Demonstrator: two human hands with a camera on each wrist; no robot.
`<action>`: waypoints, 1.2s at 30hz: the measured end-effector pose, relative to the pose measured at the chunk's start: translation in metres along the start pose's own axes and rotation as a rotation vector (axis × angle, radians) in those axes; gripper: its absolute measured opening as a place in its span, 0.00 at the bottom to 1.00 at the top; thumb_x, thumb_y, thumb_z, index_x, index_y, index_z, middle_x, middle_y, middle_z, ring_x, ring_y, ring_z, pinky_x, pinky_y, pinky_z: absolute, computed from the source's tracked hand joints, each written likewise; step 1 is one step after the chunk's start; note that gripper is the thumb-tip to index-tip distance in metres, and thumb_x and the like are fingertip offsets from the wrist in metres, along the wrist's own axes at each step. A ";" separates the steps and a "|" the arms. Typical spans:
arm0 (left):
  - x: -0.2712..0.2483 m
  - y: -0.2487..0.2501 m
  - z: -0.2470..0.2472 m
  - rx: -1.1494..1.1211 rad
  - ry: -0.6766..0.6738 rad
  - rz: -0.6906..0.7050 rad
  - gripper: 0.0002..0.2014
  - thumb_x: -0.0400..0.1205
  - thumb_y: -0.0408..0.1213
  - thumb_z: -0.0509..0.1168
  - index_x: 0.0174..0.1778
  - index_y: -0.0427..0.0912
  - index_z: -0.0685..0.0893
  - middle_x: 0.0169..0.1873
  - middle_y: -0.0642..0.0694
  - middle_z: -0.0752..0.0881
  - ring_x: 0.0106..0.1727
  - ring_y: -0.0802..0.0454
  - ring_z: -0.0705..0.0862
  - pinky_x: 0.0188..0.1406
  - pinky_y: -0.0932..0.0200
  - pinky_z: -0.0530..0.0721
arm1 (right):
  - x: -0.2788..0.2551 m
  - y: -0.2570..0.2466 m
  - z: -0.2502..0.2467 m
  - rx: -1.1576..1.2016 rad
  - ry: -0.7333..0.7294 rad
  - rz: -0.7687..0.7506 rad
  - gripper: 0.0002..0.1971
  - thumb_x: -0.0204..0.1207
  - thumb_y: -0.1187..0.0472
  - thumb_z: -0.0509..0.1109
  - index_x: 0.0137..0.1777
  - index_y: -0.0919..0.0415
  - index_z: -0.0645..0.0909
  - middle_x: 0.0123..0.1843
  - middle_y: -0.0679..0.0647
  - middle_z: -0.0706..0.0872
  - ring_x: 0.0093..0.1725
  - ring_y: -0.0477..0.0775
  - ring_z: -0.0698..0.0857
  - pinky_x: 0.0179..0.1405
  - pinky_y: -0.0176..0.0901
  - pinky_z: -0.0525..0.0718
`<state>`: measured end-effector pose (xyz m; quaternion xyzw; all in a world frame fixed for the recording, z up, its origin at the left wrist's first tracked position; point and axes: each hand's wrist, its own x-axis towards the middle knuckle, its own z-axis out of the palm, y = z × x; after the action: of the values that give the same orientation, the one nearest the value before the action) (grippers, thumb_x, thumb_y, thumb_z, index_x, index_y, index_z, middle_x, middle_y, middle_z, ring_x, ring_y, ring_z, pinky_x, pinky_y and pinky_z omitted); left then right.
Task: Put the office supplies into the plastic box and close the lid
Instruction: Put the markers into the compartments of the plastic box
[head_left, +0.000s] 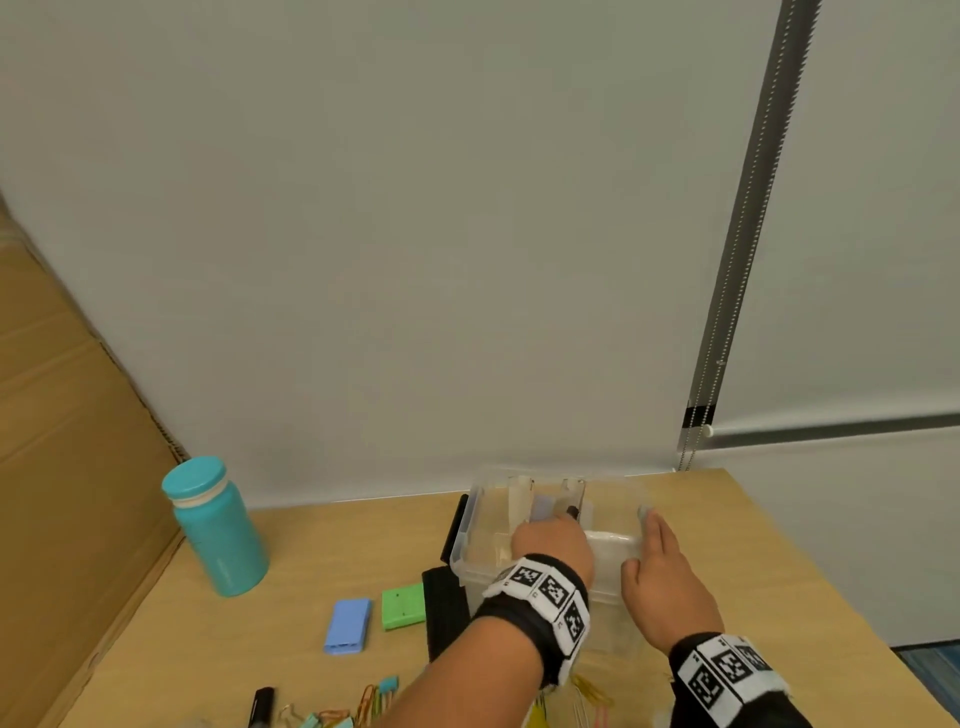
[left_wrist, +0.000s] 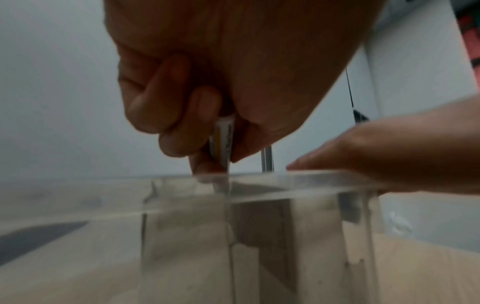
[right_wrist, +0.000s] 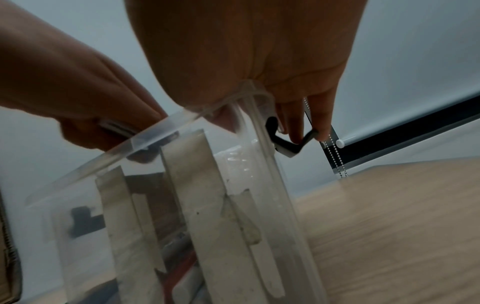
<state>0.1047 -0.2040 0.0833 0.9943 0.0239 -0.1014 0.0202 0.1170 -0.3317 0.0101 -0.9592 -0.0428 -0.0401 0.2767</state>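
Observation:
A clear plastic box (head_left: 467, 525) stands open on the wooden table. My left hand (head_left: 550, 532) is over its middle and grips a white marker (left_wrist: 224, 142) with a dark tip (head_left: 572, 512), pointing down into a compartment between the dividers. My right hand (head_left: 655, 545) rests on the box's right rim (right_wrist: 145, 139) with its fingers straight, by a black latch (right_wrist: 285, 143). The left hand (right_wrist: 78, 92) also shows in the right wrist view, and the right hand (left_wrist: 389, 156) in the left wrist view.
Left of the box lie a green block (head_left: 403, 606), a blue block (head_left: 347, 625) and a black flat object (head_left: 441, 616). Paper clips and binder clips (head_left: 374, 696) and a black marker (head_left: 261, 706) lie near the front edge. A teal bottle (head_left: 215, 525) stands far left by cardboard (head_left: 62, 467).

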 end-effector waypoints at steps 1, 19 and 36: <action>0.005 0.003 0.002 -0.006 -0.013 -0.008 0.19 0.85 0.33 0.51 0.72 0.35 0.71 0.65 0.39 0.82 0.65 0.41 0.81 0.61 0.50 0.76 | 0.000 0.000 0.000 -0.003 0.005 0.000 0.32 0.83 0.56 0.51 0.85 0.58 0.43 0.86 0.53 0.48 0.79 0.54 0.67 0.69 0.44 0.74; -0.100 -0.105 0.044 -0.389 0.357 0.170 0.19 0.86 0.48 0.52 0.74 0.56 0.68 0.68 0.59 0.74 0.69 0.59 0.69 0.70 0.59 0.68 | 0.000 -0.002 -0.006 -0.068 -0.043 0.026 0.32 0.83 0.54 0.51 0.85 0.59 0.46 0.86 0.53 0.51 0.75 0.58 0.71 0.65 0.50 0.77; -0.169 -0.251 0.115 -0.089 -0.209 -0.639 0.13 0.79 0.53 0.61 0.54 0.50 0.79 0.51 0.49 0.86 0.51 0.49 0.85 0.52 0.56 0.82 | -0.061 -0.086 0.008 -0.123 0.223 -0.596 0.19 0.76 0.60 0.67 0.68 0.57 0.76 0.72 0.56 0.75 0.74 0.60 0.70 0.73 0.59 0.73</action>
<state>-0.0965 0.0337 -0.0037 0.9189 0.3367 -0.2030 0.0333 0.0480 -0.2582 0.0425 -0.9089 -0.2888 -0.2270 0.1973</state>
